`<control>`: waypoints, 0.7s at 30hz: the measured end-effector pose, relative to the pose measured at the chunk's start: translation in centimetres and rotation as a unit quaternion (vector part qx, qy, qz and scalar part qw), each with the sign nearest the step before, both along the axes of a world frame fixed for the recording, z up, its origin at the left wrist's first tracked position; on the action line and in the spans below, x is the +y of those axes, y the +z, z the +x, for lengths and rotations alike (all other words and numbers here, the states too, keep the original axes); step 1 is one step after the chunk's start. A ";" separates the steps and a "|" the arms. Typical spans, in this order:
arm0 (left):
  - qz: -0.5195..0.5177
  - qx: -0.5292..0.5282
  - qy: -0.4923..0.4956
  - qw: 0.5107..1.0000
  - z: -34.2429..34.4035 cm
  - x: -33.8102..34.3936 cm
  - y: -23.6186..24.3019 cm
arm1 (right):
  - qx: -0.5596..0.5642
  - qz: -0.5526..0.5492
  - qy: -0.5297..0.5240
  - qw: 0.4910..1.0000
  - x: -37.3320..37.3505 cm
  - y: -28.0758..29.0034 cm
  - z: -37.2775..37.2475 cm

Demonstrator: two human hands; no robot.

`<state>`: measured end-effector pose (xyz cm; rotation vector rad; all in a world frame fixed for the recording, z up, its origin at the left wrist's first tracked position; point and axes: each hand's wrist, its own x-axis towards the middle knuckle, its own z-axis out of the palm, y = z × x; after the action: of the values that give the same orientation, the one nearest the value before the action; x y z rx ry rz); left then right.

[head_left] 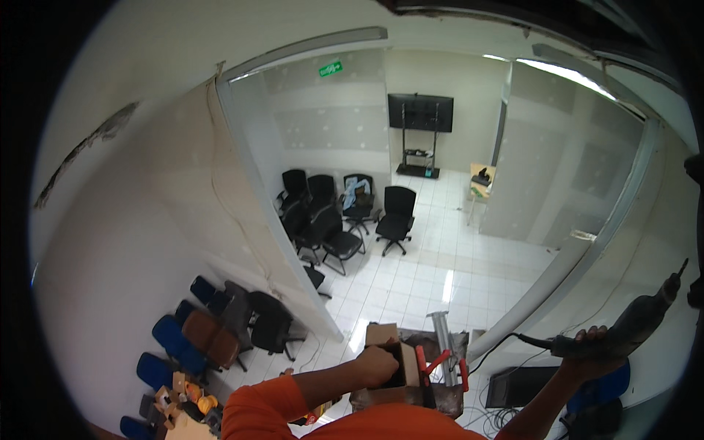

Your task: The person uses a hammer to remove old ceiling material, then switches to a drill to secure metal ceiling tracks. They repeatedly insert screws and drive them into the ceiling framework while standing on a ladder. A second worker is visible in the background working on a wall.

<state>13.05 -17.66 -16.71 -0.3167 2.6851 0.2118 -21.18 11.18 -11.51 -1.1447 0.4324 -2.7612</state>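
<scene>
My right hand (pixel 587 359) is raised at the right, wrapped round a dark corded electric screwdriver (pixel 636 323). Its bit points up and to the right, and its cable runs off to the left from the handle end. In front of my body, my left hand (pixel 378 365) reaches into an uncapped cardboard box (pixel 411 370). The box walls hide its fingers, and the contents look dark. Just right of the box are red-handled tools (pixel 437 361) and a grey metal profile (pixel 442 334), all on a dark, stained surface (pixel 449 403).
A partition wall (pixel 271 242) stands left of a wide doorway with a metal frame (pixel 616 213). Stacked chairs (pixel 209 334) line the left. Below right, loose cables (pixel 502 419) lie by a black panel (pixel 517 386). Office chairs (pixel 396 218) and a screen on a stand (pixel 420 114) are beyond.
</scene>
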 end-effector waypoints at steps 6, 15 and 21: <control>0.043 -0.027 0.024 0.998 -0.6 0.5 0.5 | -0.037 -0.015 -0.005 0.999 -0.5 -0.3 0.7; 0.102 0.028 0.056 0.993 0.3 0.6 0.9 | -0.043 -0.027 0.020 0.999 -0.8 -0.7 0.9; 0.121 -0.022 0.061 0.990 0.0 0.2 1.0 | -0.025 -0.005 0.031 0.999 -1.3 0.0 1.2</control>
<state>13.02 -17.44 -15.76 -0.4055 2.5632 0.5565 -20.01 9.84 -11.53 -1.0693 0.3716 -2.7347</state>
